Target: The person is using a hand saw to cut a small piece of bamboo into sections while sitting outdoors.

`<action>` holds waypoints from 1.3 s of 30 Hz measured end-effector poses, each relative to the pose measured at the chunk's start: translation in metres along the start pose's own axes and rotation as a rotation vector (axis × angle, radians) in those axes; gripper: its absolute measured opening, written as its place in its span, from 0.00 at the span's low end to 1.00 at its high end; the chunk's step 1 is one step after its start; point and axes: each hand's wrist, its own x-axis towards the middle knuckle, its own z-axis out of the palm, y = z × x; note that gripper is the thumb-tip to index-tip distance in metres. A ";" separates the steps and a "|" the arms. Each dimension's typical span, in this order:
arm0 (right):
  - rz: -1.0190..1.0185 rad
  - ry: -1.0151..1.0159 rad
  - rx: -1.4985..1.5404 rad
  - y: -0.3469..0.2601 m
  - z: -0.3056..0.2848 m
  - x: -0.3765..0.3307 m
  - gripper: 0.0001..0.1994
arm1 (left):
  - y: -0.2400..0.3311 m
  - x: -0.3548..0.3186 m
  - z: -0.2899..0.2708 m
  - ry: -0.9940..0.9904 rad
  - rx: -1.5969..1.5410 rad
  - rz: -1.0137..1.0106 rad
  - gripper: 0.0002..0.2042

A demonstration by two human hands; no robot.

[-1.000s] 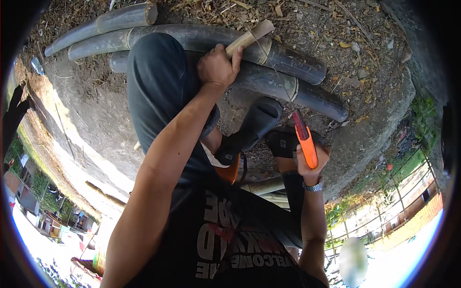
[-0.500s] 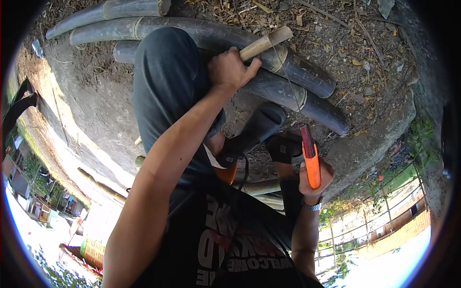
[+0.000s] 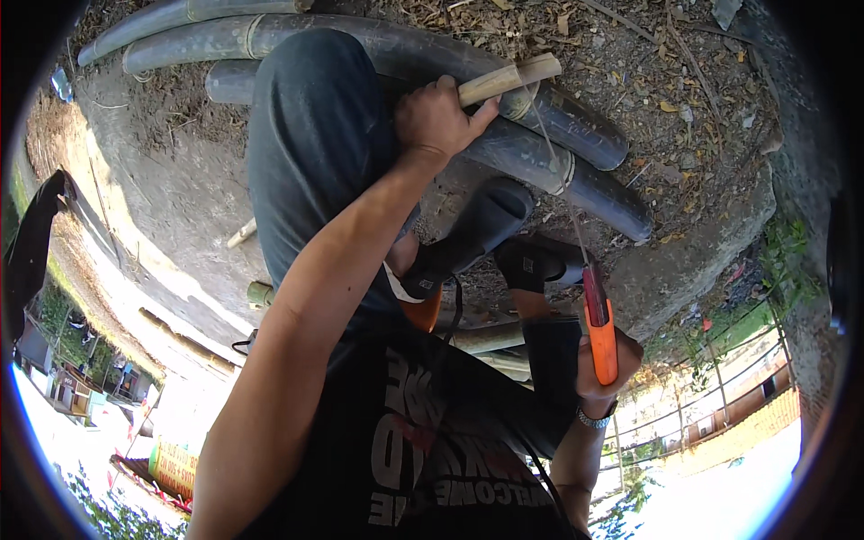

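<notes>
My left hand (image 3: 439,119) is wrapped around a short, pale bamboo piece (image 3: 497,85), pressing it down across dark bamboo poles (image 3: 396,49). The free end of the piece juts out to the right of my fingers. Lower right, my right hand (image 3: 610,367) grips a handsaw (image 3: 604,351) by its orange and dark red handle. The thin blade, seen nearly edge-on, runs up and left from the handle to the pale piece, crossing it near its outer end. How deep the blade sits in the bamboo is too fine to tell.
Several dark poles lie side by side on the dirt, tied with thin bands. My knee (image 3: 310,117) bears over them, and black boots (image 3: 490,220) stand just below. Dry leaves (image 3: 648,117) litter the ground at upper right. A low concrete edge (image 3: 711,261) curves along the right.
My right hand has drawn the saw down and to the right, away from the poles. My left hand and the bamboo piece have shifted only slightly.
</notes>
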 end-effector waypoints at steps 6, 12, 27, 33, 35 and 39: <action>-0.080 0.073 0.099 0.041 0.042 0.053 0.06 | -0.016 0.003 0.010 0.017 -0.044 -0.111 0.29; -0.061 0.120 0.113 0.016 0.059 -0.016 0.05 | -0.003 -0.016 0.009 0.071 -0.009 0.106 0.27; 0.011 0.447 0.086 -0.021 0.107 -0.047 0.06 | -0.006 -0.027 0.009 0.070 0.001 0.265 0.30; 0.065 0.479 0.161 -0.022 0.112 -0.082 0.07 | 0.004 -0.043 0.003 0.027 0.067 0.413 0.30; 0.075 0.503 0.171 -0.018 0.103 -0.094 0.06 | 0.014 -0.047 0.003 0.140 0.147 0.734 0.29; 0.084 0.546 0.172 0.007 0.093 -0.108 0.04 | 0.026 -0.056 0.015 0.015 0.127 0.761 0.27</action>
